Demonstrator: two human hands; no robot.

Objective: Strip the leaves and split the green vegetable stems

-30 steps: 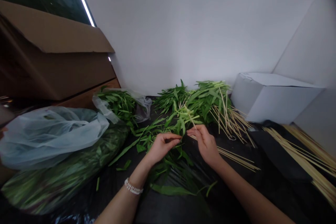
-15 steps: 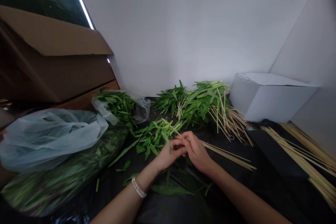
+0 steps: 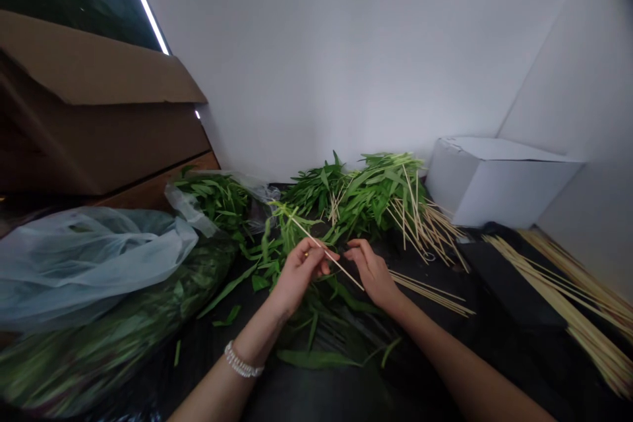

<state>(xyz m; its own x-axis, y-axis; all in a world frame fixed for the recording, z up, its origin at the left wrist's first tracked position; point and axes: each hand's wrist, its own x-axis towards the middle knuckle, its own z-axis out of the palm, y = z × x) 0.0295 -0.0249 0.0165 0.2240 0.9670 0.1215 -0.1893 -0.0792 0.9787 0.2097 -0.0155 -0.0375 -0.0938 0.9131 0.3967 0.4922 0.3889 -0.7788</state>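
Note:
My left hand (image 3: 299, 270) pinches a thin wooden skewer (image 3: 347, 272) between thumb and fingers. The skewer slants from upper left to lower right, and light green stems (image 3: 284, 209) with leaves sit at its far end. Just right of it, my right hand (image 3: 373, 275) is off the skewer, its fingers loosely extended with nothing visible in them. Loose leafy greens (image 3: 264, 270) lie behind and left of my left hand. Several bare skewers (image 3: 432, 293) rest beside my right wrist. Below my hands, more long leaves (image 3: 319, 359) lie on the black sheet.
Behind, greens on skewers (image 3: 390, 191) are piled against the white wall. A plastic bag (image 3: 99, 257) of greens lies left, under an open cardboard box (image 3: 128, 138). At right are a white box (image 3: 494, 184), a dark block (image 3: 514, 287) and bundled sticks (image 3: 588, 330).
My hands were together around the skewer; now they are apart. My left hand has moved left with the skewer and greens, and my right hand has let go.

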